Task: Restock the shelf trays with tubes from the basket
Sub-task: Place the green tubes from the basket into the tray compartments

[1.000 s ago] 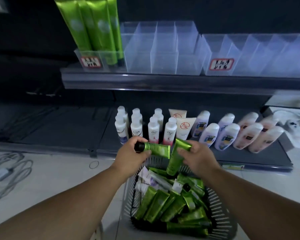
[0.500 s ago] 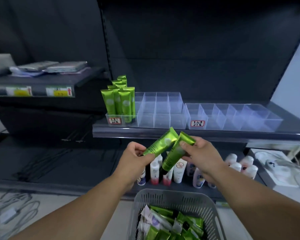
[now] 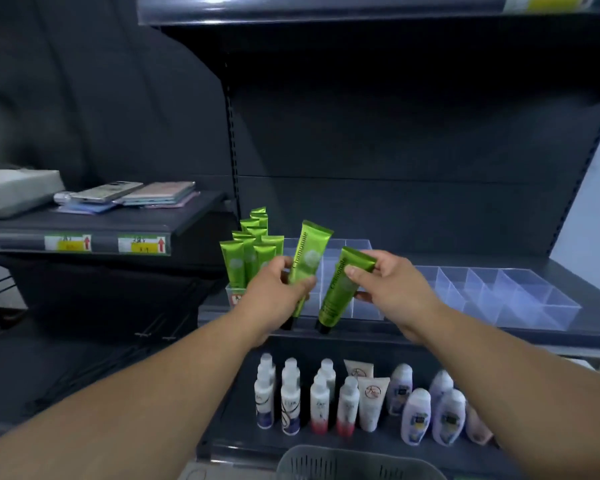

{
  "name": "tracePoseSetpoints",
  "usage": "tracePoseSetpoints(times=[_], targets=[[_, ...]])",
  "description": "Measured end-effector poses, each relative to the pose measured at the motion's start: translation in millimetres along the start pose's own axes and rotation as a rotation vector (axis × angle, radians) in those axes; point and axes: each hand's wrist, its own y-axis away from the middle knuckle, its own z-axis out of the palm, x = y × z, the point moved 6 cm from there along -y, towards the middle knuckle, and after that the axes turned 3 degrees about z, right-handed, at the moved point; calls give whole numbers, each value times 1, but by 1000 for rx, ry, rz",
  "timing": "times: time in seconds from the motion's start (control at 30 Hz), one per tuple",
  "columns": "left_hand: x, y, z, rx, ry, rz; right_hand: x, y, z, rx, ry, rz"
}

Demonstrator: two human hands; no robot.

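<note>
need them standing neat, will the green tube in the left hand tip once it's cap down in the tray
Likely tippy alone: the tube is tall, with a small black cap at the bottom. The stocked tubes stand upright packed in the tray, so neighbours and walls should steady it. Its glossy skin may be slippery.

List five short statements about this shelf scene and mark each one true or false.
1. The left hand holds the left tube, and the right hand holds the right tube. True.
2. Both held tubes have their black caps up. False: the caps point down.
3. Standing green tubes fill the leftmost tray compartment. True.
4. The right clear tray is full of tubes. False: no tubes show in it.
5. The basket sits on the tray shelf. False: it is lower, below the bottles.
</note>
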Motion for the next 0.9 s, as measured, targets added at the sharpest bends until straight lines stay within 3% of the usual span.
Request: tracePoseSetpoints(times=[0.33,0.7,0.9], targets=[[60,-108,-62,230,-101,203,-36,-91,-2,56,63,-169],[32,-194,-80,287,-208,160,-20,-167,12,119,42,-224],[24,-222,-81,225,-285,135,-15,-206,24,89,59,-214]])
